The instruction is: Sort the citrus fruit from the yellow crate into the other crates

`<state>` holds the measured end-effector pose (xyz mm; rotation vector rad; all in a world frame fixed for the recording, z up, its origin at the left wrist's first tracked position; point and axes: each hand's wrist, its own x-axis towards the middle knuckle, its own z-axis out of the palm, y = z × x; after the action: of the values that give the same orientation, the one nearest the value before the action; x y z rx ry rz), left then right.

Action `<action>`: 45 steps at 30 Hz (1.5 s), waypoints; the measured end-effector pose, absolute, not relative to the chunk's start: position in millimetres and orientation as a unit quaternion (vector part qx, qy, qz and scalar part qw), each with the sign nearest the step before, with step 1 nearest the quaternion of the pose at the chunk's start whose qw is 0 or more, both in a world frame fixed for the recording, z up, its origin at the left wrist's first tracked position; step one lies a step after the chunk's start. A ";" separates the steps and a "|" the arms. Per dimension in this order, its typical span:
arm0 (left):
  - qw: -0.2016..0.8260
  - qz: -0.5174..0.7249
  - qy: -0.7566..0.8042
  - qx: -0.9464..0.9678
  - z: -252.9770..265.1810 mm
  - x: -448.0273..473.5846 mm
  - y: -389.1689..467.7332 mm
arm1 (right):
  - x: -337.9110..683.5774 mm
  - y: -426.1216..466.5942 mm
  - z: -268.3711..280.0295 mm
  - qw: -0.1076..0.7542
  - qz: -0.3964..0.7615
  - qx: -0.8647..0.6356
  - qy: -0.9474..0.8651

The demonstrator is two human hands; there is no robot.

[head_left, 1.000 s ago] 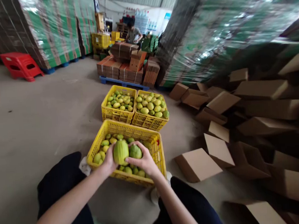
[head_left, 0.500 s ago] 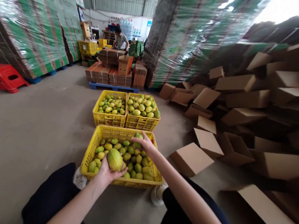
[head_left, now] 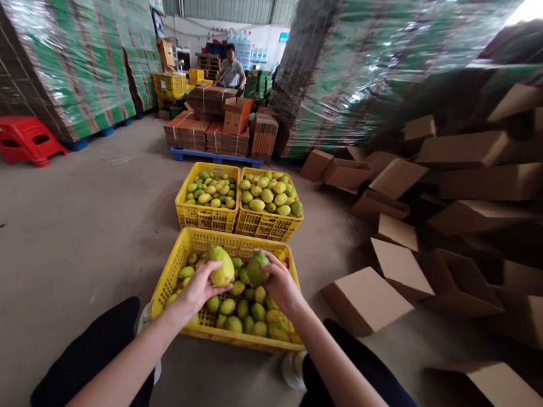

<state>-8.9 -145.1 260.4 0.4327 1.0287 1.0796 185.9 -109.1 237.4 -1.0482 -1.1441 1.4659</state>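
My left hand [head_left: 203, 290] grips a large yellow-green lemon [head_left: 221, 266], fingers curled round its lower left side. A darker green lemon [head_left: 257, 268] is held in my right hand [head_left: 281, 283], close beside the first one. The two lemons are apart from each other, both above a yellow plastic crate [head_left: 166, 278] on the floor in front of me. Inside that crate lie many green and yellow lemons [head_left: 244, 314], partly hidden by my hands. A bit of red shows near its right back corner.
Two more yellow crates [head_left: 210, 217] full of lemons stand just behind. Cardboard boxes [head_left: 366, 299] are heaped on the right. Bundled cardboard rests on a blue pallet [head_left: 217, 156], with a person [head_left: 233, 73] behind it. A red stool [head_left: 25, 140] stands left.
My left hand has turned and raised its lemon towards the right one. My right hand has lifted the green lemon from over the crate's back and brought it nearer. The view has shifted slightly left.
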 end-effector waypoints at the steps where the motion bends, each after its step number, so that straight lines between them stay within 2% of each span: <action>1: 0.690 0.494 0.470 0.244 258.3 -7.9 -147.5 | 184.7 -114.2 235.7 0.489 0.569 -0.436 -0.497; 5: 0.589 0.517 0.457 0.421 262.6 -8.2 -150.2 | 184.9 -129.6 241.2 0.497 0.399 -0.430 -0.640; 9: 0.552 0.505 0.432 0.504 270.4 -8.9 -148.5 | 187.6 -141.4 242.5 0.527 0.253 -0.411 -0.700; 13: 0.409 0.537 0.411 0.613 270.6 -3.7 -147.1 | 185.4 -151.2 236.6 0.581 0.176 -0.370 -0.703; 17: 0.308 0.534 0.392 0.682 268.8 -0.3 -145.7 | 185.1 -154.6 239.1 0.583 0.108 -0.358 -0.721; 20: 0.305 0.534 0.391 0.684 267.1 -0.4 -144.7 | 186.9 -152.9 245.8 0.566 0.065 -0.352 -0.743; 28: 0.373 0.554 0.390 0.634 261.1 -2.1 -141.1 | 185.9 -148.7 250.1 0.534 0.021 -0.383 -0.754; 32: 0.393 0.540 0.406 0.624 266.0 -4.3 -143.0 | 183.6 -148.5 248.5 0.546 0.069 -0.402 -0.731; 34: 0.446 0.528 0.415 0.592 268.9 -5.8 -144.2 | 182.8 -148.1 250.2 0.566 0.162 -0.419 -0.691; 36: 0.537 0.519 0.418 0.517 270.8 -7.6 -144.3 | 183.0 -147.1 253.5 0.569 0.306 -0.435 -0.628; 40: 0.732 0.479 0.373 0.310 270.6 -10.5 -140.2 | 186.0 -142.6 259.7 0.505 0.567 -0.427 -0.490; 42: 0.772 0.469 0.349 0.249 269.2 -10.5 -137.1 | 187.1 -139.6 260.3 0.481 0.636 -0.405 -0.448; 45: 0.777 0.464 0.360 0.228 266.4 -8.0 -133.8 | 186.5 -136.0 258.6 0.461 0.675 -0.384 -0.429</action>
<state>-8.0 -133.8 266.4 0.4928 0.7788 1.0044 186.5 -136.0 258.6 -0.9441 -1.0550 1.6619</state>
